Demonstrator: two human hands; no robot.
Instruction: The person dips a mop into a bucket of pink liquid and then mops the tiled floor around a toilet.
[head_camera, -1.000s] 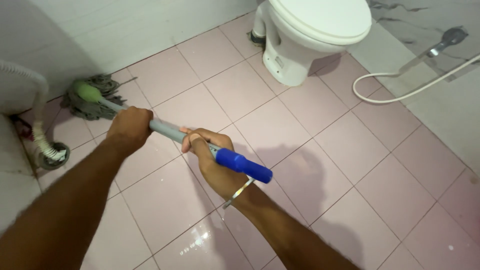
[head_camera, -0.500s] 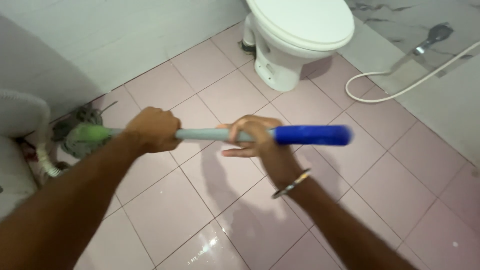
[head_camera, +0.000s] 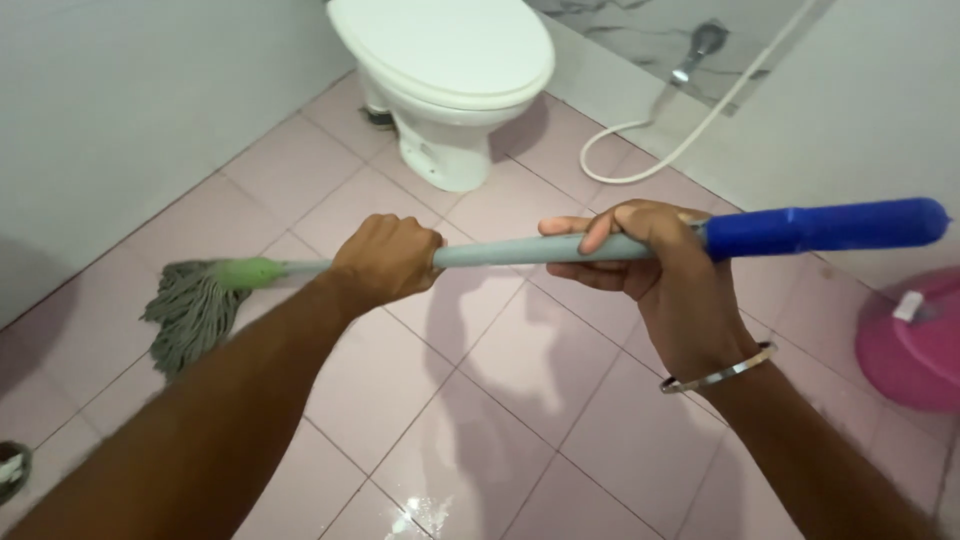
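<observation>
On open pink tiles before the toilet (head_camera: 450, 90), both hands (head_camera: 385, 258) grip the mop (head_camera: 520, 250).

Mop head (head_camera: 195, 310) has moved from the wall corner onto open floor; pink bucket (head_camera: 915, 345) has entered view

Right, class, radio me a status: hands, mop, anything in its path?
Left hand and right hand both gripping mop. Mop head on pink floor. Toilet beyond, apart from it.
</observation>
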